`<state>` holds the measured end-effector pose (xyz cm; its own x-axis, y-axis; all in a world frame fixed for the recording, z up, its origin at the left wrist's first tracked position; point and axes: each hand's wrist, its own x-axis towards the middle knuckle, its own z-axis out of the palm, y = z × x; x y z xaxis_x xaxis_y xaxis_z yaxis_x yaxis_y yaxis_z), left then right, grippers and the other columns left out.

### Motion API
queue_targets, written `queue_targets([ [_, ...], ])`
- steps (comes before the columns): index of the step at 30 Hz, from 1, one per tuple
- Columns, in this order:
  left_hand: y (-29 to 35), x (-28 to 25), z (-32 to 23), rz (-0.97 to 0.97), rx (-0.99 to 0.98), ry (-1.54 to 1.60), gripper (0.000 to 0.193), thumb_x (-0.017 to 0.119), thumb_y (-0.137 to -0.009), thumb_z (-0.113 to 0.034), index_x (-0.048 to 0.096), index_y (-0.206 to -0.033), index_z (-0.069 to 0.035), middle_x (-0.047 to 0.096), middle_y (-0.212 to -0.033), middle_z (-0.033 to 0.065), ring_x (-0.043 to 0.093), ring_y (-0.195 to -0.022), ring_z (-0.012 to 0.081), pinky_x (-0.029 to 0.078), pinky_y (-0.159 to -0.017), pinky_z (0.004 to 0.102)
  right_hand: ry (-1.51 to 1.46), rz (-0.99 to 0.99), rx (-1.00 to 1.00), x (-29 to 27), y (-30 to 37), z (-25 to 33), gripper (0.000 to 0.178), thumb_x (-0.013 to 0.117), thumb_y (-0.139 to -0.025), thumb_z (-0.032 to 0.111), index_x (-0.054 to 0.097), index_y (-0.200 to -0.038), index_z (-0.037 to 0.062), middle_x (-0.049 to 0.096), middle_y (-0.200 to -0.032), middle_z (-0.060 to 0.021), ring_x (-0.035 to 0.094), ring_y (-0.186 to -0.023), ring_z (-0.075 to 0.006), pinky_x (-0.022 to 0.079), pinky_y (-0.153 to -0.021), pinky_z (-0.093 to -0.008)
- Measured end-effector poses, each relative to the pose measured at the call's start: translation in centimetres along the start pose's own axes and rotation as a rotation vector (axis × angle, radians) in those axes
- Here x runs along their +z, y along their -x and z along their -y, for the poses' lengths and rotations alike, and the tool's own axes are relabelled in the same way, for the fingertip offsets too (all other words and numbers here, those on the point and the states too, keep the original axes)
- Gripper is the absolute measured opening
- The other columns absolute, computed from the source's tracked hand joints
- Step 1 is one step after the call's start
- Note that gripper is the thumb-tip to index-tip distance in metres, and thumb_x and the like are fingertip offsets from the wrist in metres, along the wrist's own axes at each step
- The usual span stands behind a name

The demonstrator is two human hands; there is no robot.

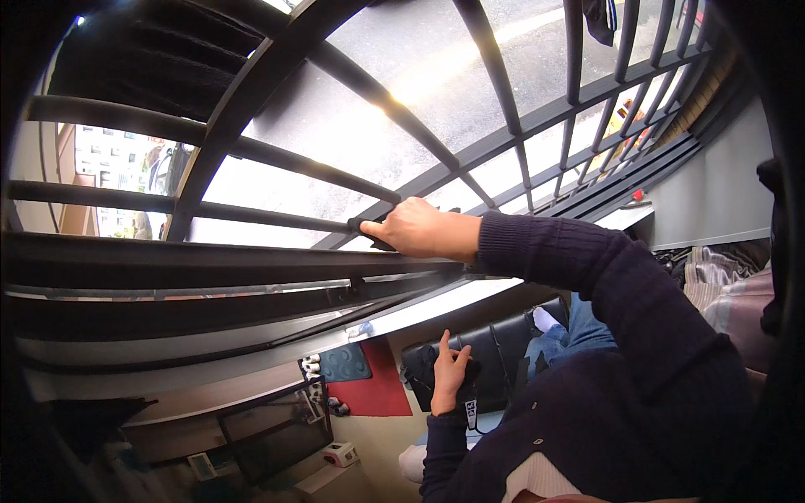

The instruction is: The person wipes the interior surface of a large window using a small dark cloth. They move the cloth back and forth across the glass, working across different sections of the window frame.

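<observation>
We note black cloth (380,242), dark-grey window bars (496,69), navy sleeve (537,248) with ribbed pattern. We see blue jeans (591,325), white sock (545,319), black seat (501,356), red mat (383,384), blue-grey mat (345,364); also pale, finely striped shirt (539,479).

Our right hand (422,230) hides much of the black cloth (381,244). Behind our left hand (449,374), we cannot identify a dark shape (475,370). Far beyond the right, the upper edge cuts off a striped item (597,23).

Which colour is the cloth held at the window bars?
The cloth looks black, shown best in the head view.
</observation>
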<state>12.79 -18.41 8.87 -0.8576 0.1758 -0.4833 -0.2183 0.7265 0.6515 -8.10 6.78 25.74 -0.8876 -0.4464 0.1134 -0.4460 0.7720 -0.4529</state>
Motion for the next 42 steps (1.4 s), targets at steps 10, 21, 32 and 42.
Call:
queue_targets([
  [10, -1.0, -0.1, -2.1, -0.067, 0.174, -0.067, 0.069, 0.069, -0.09, -0.025, 0.037, -0.147, -0.002, 0.071, -0.079, 0.0098, 0.068, -0.075, 0.0194, 0.051, -0.075, 0.0298, 0.089, 0.102, 0.011, -0.7, -1.3, 0.9, 0.041, 0.046, -0.102, 0.016, 0.042, -0.142, 0.0109, 0.068, -0.094, -0.0149, 0.071, -0.086, -0.0262, 0.057, -0.071, -0.0372],
  [21, 0.1, -1.5, -4.6, -0.09, 0.16, 0.049, 0.069, 0.069, -0.09, -0.021, 0.036, -0.146, 0.003, 0.07, -0.075, 0.0083, 0.067, -0.074, 0.0154, 0.051, -0.076, 0.0288, -0.026, 0.004, 0.035, 6.3, 6.5, -2.3, 0.043, 0.052, -0.091, 0.012, 0.053, -0.134, 0.0171, 0.068, -0.079, -0.0139, 0.069, -0.073, -0.0321, 0.053, -0.068, -0.0468],
  [32, 0.7, -2.5, -5.4, -0.131, 0.149, 0.071, 0.066, 0.07, -0.088, -0.019, 0.04, -0.145, -0.001, 0.07, -0.077, 0.0094, 0.068, -0.074, 0.0192, 0.052, -0.074, 0.0319, 0.013, -0.341, 0.215, 1.5, 10.3, -1.4, 0.039, 0.059, -0.091, 0.012, 0.05, -0.128, 0.0052, 0.067, -0.075, -0.0133, 0.069, -0.065, -0.0285, 0.053, -0.056, -0.0379],
  [42, 0.6, -2.6, -4.7, -0.135, 0.148, 0.073, 0.062, 0.069, -0.089, -0.019, 0.044, -0.143, -0.001, 0.07, -0.074, 0.0057, 0.065, -0.071, 0.0125, 0.05, -0.073, 0.0275, 0.13, -0.2, 0.291, 0.4, 5.1, -0.6, 0.043, 0.052, -0.096, 0.013, 0.046, -0.137, 0.0035, 0.068, -0.072, -0.0126, 0.07, -0.065, -0.0263, 0.053, -0.056, -0.0372],
])
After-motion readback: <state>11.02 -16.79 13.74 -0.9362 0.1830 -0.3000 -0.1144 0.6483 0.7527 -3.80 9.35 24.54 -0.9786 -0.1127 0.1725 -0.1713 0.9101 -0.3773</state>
